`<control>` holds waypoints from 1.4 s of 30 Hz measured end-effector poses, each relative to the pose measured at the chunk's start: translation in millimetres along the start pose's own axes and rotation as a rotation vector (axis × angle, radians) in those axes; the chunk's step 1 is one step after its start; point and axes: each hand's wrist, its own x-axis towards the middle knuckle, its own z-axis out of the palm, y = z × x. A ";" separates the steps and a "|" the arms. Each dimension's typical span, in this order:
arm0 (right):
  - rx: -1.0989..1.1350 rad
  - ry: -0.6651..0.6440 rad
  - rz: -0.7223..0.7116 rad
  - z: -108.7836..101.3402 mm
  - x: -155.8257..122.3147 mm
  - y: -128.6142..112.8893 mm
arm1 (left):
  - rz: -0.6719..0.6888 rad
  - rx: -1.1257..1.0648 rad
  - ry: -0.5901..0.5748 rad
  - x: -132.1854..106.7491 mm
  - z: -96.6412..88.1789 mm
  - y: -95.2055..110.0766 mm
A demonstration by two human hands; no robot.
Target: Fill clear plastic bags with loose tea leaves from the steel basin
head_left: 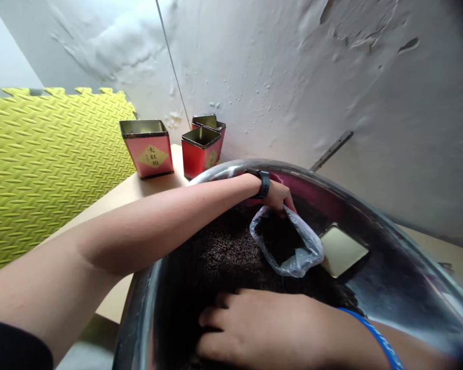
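My left hand (280, 196), with a dark watch at the wrist, pinches the rim of a clear plastic bag (303, 262). The bag's mouth faces up, and its inside looks dark. It rests in a large shiny metal basin (231, 167) among dark loose tea leaves (231, 252). Lower down, my right hand (258, 329), with a blue wristband, reaches palm down over the leaves. Its fingers point left and stand apart; their tips are lost in the shadow. Right of the bag lies a pale square tin lid (343, 251), inside the basin.
Behind the basin, a red tin (152, 154) stands open on a light wooden surface (116, 198). Two more red tins (200, 154) stand near the wall (278, 92). A yellow foam mat (54, 164) rises at left. A metal strip (332, 150) leans near the wall.
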 end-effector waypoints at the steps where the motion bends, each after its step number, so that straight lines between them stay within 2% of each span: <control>1: -0.010 -0.035 -0.002 -1.9 0.1 -1.5 | 0.065 0.006 -0.064 2.4 -1.4 -1.3; 3: -0.030 -0.093 0.008 -6.1 0.9 -6.1 | 0.158 0.021 -0.146 5.4 -3.2 -3.9; 8: -0.055 -0.177 0.114 -9.4 1.5 -16.0 | 0.150 0.020 -0.137 4.6 -3.1 -4.7; 11: -0.093 -0.167 0.163 -8.6 -3.0 -10.5 | 0.146 -0.028 -0.114 4.6 -1.5 -5.0; 13: -0.180 -0.087 0.233 -11.3 -9.5 1.3 | 0.165 -0.065 -0.110 5.5 -0.8 -6.0; 16: -0.366 0.080 0.426 -20.8 -26.7 27.3 | 0.198 -0.018 -0.103 5.4 -1.3 -6.0; 19: -0.499 0.143 0.595 -29.2 -49.5 45.3 | 0.167 0.088 -0.093 3.3 -2.7 -4.4; 21: -0.504 0.210 0.578 -30.3 -62.5 44.1 | 0.186 0.116 -0.097 2.5 -2.8 -4.3; 25: -0.433 0.381 0.538 -20.9 -74.7 21.2 | 0.271 0.141 -0.071 1.8 -0.8 -1.8; 29: -0.429 0.402 0.644 -5.6 -80.2 11.1 | 0.134 0.274 0.035 -5.1 -3.6 13.8; 32: -0.502 0.506 0.747 2.3 -87.2 17.7 | 0.048 0.390 0.069 -12.5 -10.0 27.2; 34: -0.502 0.575 0.829 6.0 -91.2 25.1 | 0.037 0.422 0.079 -15.0 -12.8 32.3; 36: -0.444 0.558 0.918 9.8 -93.5 33.7 | 0.025 0.429 0.066 -13.7 -12.3 33.5; 38: -0.377 0.469 0.999 13.8 -94.8 42.8 | -0.005 0.425 0.051 -9.2 -9.1 31.3; 40: -0.335 0.373 1.048 16.4 -96.5 50.0 | -0.040 0.426 0.036 -3.6 -5.2 27.5; 42: -0.321 0.352 1.074 16.6 -98.6 52.2 | -0.053 0.422 0.040 0.4 -2.8 23.9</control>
